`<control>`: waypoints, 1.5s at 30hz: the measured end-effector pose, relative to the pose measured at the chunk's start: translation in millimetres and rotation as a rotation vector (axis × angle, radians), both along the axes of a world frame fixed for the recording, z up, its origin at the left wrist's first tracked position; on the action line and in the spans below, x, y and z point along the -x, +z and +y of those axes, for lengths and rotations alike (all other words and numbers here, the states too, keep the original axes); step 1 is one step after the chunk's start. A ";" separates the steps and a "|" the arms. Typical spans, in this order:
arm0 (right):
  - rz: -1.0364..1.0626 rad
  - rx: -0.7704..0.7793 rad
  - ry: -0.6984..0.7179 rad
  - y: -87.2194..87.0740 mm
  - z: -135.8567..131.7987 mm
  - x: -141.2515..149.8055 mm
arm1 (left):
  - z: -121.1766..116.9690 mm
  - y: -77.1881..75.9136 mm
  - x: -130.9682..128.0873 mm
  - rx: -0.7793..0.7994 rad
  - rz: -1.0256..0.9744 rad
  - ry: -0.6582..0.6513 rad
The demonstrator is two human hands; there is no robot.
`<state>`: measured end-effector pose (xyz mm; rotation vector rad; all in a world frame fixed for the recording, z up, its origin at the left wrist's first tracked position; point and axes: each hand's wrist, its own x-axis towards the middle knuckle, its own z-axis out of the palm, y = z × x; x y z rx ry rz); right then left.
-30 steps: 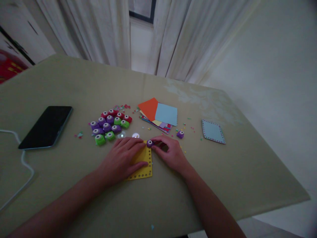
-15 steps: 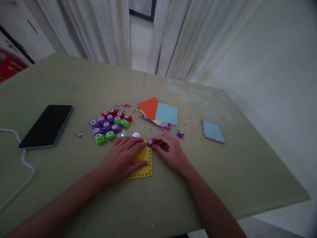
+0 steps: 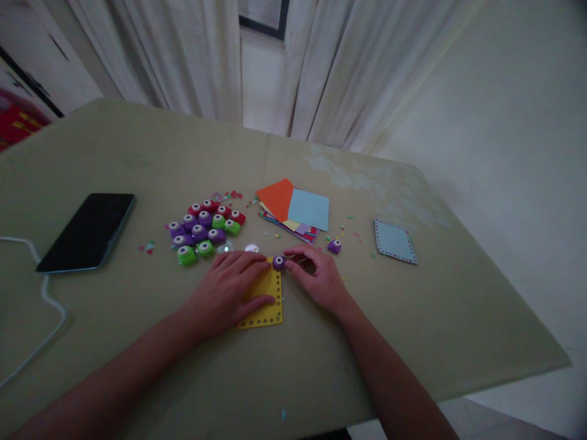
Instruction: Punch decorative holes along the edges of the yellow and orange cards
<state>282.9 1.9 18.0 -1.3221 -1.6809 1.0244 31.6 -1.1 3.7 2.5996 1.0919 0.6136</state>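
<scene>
A yellow paper square lies on the table before me, with star-shaped holes along its right and bottom edges. My left hand rests flat over its left part, fingers spread, pressing it down. At the paper's top right corner sits a small purple craft punch with a round white and dark top. My right hand grips that punch from the right between thumb and fingers. Part of the paper is hidden under my left hand.
Several purple, green and red punches cluster to the left. Coloured paper sheets are stacked behind, and another purple punch stands at right. A hole-edged light blue square lies farther right; a black tablet with a white cable is far left.
Almost nothing differs. The fingers of my right hand have shifted slightly on the purple punch, which stays at the yellow paper's corner. My left hand keeps its place.
</scene>
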 end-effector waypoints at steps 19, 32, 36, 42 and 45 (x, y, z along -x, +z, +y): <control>-0.022 0.296 0.060 9.6 35.7 1.9 | 1.2 1.8 -3.1 0.016 -0.001 0.000; -0.027 0.353 0.041 9.2 37.7 1.9 | 1.2 0.9 -4.2 0.035 -0.027 0.018; -0.010 0.360 0.045 9.9 37.5 1.6 | 1.3 -0.4 -3.9 0.048 -0.048 0.022; -0.004 0.370 0.043 10.5 37.6 1.8 | 2.0 -2.4 -4.3 0.041 -0.034 0.027; -0.015 0.366 0.036 10.2 37.7 1.5 | 2.0 -1.9 -4.4 0.045 -0.037 0.025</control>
